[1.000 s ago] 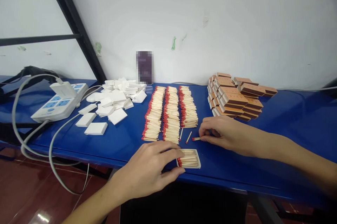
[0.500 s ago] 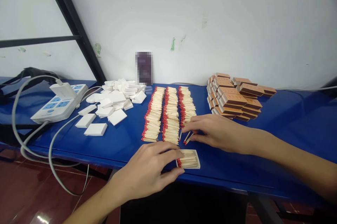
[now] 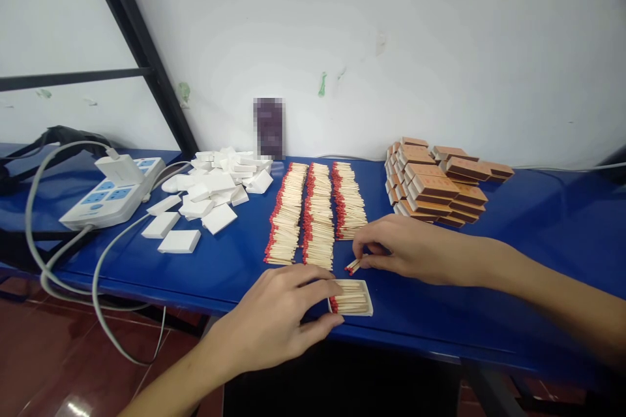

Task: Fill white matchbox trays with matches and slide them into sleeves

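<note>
My left hand [image 3: 288, 316] grips the left end of a white matchbox tray [image 3: 370, 305] at the table's front edge, its thumb at the near side and fingers over the far side. Red-tipped matches [image 3: 351, 298] lie inside the tray, heads to the left. Just behind and to the right, my right hand [image 3: 391, 247] pinches a few matches [image 3: 353, 266] between thumb and fingers, their red heads pointing left. Beyond both hands, matches lie in three long rows: a left row [image 3: 286, 211], a middle row [image 3: 317, 215] and a shorter right row [image 3: 349, 198].
White trays [image 3: 210, 185] form a loose heap at the back left. Brown matchbox sleeves [image 3: 435, 179] are stacked at the back right. A power strip [image 3: 112, 192] with white cables lies far left. A dark pixelated rectangle [image 3: 270, 128] stands against the wall.
My right hand has drawn its fingers together on the few loose matches and shifted slightly right, away from the right row. My left hand stays on the tray.
</note>
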A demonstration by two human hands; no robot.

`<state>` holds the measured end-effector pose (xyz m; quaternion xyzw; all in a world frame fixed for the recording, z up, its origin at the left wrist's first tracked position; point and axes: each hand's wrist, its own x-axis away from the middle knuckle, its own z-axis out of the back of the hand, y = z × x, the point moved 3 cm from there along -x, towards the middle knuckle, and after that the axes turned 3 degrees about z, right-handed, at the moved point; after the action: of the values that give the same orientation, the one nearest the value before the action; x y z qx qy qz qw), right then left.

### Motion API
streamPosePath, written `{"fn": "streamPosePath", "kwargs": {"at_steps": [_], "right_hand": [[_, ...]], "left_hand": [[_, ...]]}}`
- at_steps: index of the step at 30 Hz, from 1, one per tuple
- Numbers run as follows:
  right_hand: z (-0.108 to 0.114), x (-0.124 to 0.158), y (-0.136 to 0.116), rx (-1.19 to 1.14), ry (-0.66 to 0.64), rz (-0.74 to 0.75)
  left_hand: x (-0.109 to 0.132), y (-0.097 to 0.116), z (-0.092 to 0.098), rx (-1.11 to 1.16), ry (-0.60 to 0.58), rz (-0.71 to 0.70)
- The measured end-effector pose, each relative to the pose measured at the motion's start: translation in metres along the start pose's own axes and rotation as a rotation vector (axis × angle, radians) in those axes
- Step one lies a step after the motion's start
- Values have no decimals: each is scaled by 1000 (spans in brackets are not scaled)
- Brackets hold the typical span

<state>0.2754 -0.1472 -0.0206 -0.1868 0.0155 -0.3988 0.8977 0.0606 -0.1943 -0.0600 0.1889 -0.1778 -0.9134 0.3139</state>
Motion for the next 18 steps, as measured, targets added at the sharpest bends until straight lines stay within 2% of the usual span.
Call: {"fn": "streamPosePath", "kwargs": {"at_steps": [4,9,18], "right_hand": [[0,11,2,-52,-70,-84],[-1,13,4,-134,-103,-106],[-11,16,-3,37,-68,-56]], "left_hand": [[0,1,1,0,9,-2],[0,2,3,-7,27,9],[4,0,3,-18,32,68]]}}
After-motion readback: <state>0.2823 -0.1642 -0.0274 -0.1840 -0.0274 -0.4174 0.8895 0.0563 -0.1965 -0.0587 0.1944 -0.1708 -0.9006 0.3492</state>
